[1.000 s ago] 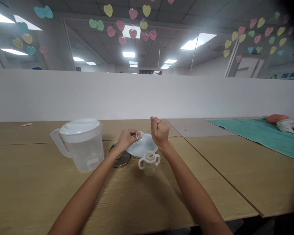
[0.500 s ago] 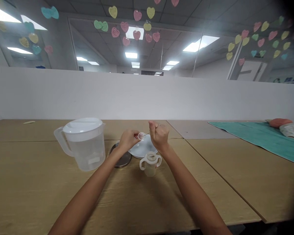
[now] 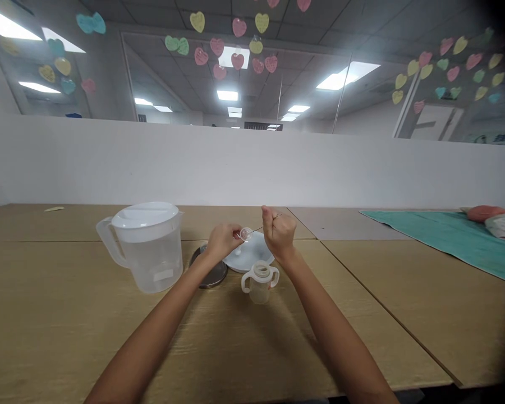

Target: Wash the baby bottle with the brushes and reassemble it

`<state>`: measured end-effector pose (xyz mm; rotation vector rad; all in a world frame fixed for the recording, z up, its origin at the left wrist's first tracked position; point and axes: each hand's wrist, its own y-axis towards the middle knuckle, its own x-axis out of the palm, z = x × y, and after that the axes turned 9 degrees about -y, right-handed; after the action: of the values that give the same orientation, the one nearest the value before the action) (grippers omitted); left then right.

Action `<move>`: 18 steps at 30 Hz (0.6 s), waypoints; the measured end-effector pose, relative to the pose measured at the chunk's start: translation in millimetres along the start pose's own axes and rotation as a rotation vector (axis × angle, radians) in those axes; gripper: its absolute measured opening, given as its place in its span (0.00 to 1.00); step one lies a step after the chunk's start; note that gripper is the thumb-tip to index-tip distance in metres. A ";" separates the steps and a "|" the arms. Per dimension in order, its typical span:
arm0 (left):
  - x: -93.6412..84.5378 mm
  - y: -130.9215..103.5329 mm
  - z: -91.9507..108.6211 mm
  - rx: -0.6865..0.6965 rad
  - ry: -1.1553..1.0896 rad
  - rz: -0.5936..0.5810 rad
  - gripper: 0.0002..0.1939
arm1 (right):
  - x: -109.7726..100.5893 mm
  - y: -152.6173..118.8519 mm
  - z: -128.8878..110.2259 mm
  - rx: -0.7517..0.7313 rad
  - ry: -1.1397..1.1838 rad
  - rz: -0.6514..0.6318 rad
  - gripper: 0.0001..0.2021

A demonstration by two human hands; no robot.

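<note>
Between thumb and fingers my left hand point(image 3: 222, 242) pinches a small clear round piece point(image 3: 246, 234). My right hand point(image 3: 280, 231) is closed in a fist around a thin wire-like stick, whose far end reaches the clear piece. Both hands are raised over a pale blue-white dish point(image 3: 252, 255). Nearer to me, a two-handled baby bottle point(image 3: 260, 283) stands upright without a lid. A dark round metal tray point(image 3: 214, 276) lies partly under my left wrist, beside the dish.
A lidded clear pitcher point(image 3: 154, 252) stands to the left. On the right lies a green cloth point(image 3: 450, 238) with an orange item point(image 3: 486, 213) and a patterned cloth on it. A white wall point(image 3: 235, 165) rises behind the table.
My right hand has moved slightly to the right, away from my left hand, and more of the thin stick shows. The whole view has shifted a little.
</note>
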<state>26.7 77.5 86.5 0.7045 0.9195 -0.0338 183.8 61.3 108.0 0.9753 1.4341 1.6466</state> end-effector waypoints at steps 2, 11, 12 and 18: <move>0.0 0.0 1.2 -0.022 0.010 -0.002 0.09 | 0.2 -0.7 -0.4 0.015 0.006 -0.018 0.24; 0.5 0.0 3.1 -0.050 0.024 -0.012 0.08 | 2.5 -4.8 -6.0 -0.025 0.072 -0.057 0.23; 0.2 -0.1 3.1 -0.049 0.027 -0.012 0.08 | 2.3 -4.6 -6.2 -0.026 0.074 -0.054 0.23; -1.1 -0.6 5.4 -0.064 0.027 -0.019 0.09 | 1.2 -3.3 -7.5 -0.034 0.070 -0.036 0.23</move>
<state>29.7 73.7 89.1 0.6381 0.9493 -0.0112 176.7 59.4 104.1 0.8756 1.4564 1.6877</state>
